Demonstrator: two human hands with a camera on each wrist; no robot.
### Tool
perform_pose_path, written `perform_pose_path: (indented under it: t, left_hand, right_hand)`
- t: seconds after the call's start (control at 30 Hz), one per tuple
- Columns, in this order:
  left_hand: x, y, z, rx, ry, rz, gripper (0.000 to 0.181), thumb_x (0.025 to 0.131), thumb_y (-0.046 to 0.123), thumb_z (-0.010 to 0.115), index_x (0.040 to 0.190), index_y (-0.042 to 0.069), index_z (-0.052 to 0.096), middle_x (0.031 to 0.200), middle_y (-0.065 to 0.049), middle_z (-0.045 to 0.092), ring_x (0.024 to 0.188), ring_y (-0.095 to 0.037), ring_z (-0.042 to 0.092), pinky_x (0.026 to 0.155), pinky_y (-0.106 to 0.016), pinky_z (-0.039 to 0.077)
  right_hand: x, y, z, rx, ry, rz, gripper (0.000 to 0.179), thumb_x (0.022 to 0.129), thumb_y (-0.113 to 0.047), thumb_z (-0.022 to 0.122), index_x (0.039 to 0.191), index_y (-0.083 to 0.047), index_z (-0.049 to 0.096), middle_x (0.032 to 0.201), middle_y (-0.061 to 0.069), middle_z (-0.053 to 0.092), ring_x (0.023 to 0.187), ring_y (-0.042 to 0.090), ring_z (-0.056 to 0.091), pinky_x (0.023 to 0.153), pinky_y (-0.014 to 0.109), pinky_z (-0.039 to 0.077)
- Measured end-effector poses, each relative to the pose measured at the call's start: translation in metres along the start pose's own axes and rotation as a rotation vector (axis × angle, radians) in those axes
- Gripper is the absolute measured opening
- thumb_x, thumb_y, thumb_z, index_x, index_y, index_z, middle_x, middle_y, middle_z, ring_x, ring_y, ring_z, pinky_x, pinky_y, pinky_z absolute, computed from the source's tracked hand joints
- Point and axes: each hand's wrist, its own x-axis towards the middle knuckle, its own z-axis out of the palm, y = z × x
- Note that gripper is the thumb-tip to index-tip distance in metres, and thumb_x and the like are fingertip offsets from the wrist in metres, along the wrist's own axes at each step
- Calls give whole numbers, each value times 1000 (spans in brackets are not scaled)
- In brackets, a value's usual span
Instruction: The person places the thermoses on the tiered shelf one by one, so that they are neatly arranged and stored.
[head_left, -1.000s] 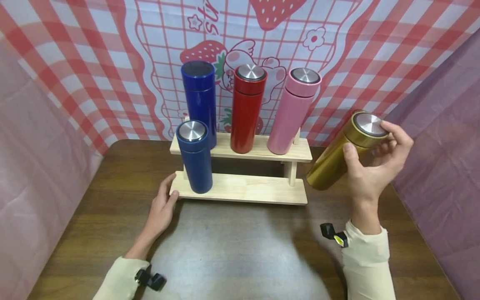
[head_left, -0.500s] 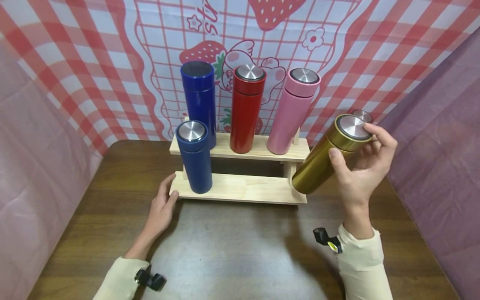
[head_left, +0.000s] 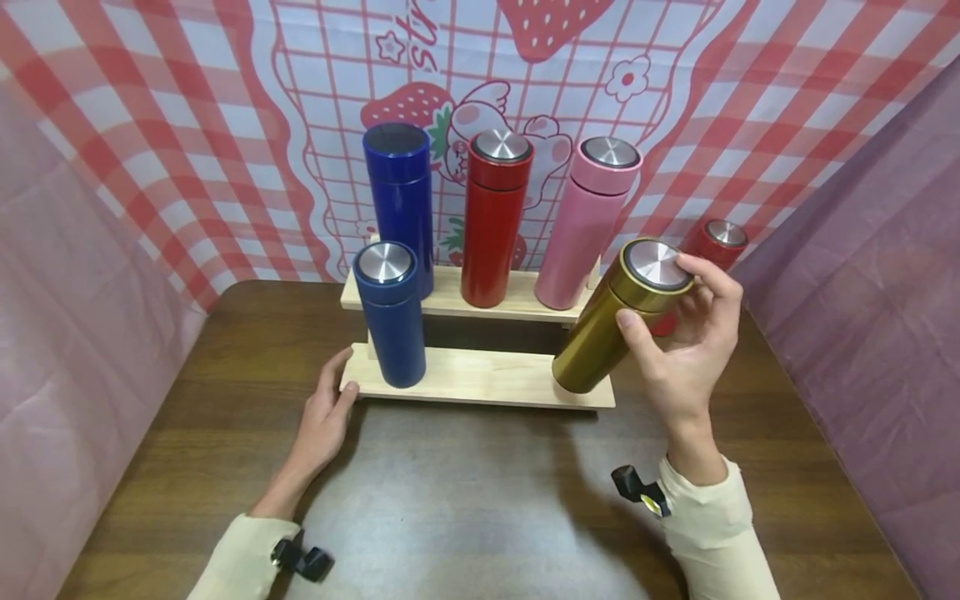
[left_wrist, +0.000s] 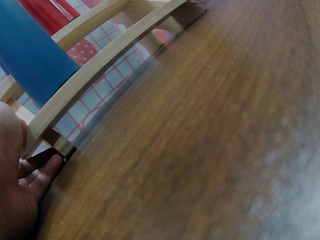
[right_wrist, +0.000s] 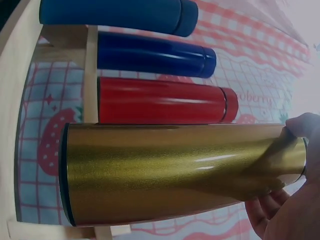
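My right hand point(head_left: 688, 367) grips a gold thermos bottle point(head_left: 600, 332) near its steel-topped cap, thumb on one side and fingers on the other. The bottle tilts in the head view, its base above the right end of the lower shelf; the right wrist view shows a gap between base and board. My left hand point(head_left: 324, 417) holds the left end of a two-tier wooden rack point(head_left: 487, 377), its thumb at the front edge. On the lower shelf, beside that hand, stands a matte blue thermos point(head_left: 393, 333). Glossy blue point(head_left: 405, 208), red point(head_left: 495, 233) and pink point(head_left: 581, 233) thermoses line the upper shelf.
Behind my right hand, another red thermos point(head_left: 716, 243) stands right of the rack, partly hidden. The rack rests on a brown wooden table point(head_left: 465, 500). A red-and-white strawberry-print cloth point(head_left: 675, 125) hangs behind, with pinkish curtains point(head_left: 862, 275) at both sides.
My right hand has carried the gold thermos leftward, from beside the rack to over the lower shelf's right end. The red thermos behind has come into view. My left hand has stayed put.
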Motion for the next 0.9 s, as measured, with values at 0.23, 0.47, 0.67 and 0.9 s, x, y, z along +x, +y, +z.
perform_pose_path:
  t: [0.23, 0.47, 0.67, 0.9]
  left_hand:
    - [0, -2, 0, 7, 9, 0, 52, 116, 9, 52, 167, 2, 42, 153, -34, 60, 120, -30, 65, 108, -11, 38]
    - [1, 2, 0, 4, -9, -25, 54, 117, 7, 52, 168, 2, 40, 152, -31, 62, 117, -34, 65, 104, -6, 37]
    - [1, 4, 0, 4, -18, -33, 54, 116, 7, 52, 168, 2, 39, 155, -32, 59, 122, -37, 64, 106, -5, 34]
    - [8, -47, 2, 11, -9, 44, 53, 119, 23, 53, 170, 17, 40, 160, -22, 59, 116, -16, 66, 109, -13, 41]
  right_hand:
    - [-13, 7, 6, -46, -103, 38, 71, 76, 10, 84, 140, 17, 54, 131, 18, 69, 113, 30, 71, 95, 29, 58]
    - [-23, 9, 16, -90, -188, 36, 69, 84, -2, 90, 139, 18, 54, 135, 13, 69, 117, 27, 71, 102, 32, 56]
    - [-31, 14, 24, -77, -255, 58, 67, 85, 1, 88, 140, 18, 54, 136, 10, 69, 120, 24, 71, 103, 31, 56]
    - [-38, 20, 35, -54, -282, 80, 66, 84, 6, 87, 140, 18, 54, 139, 8, 67, 123, 24, 70, 108, 34, 55]
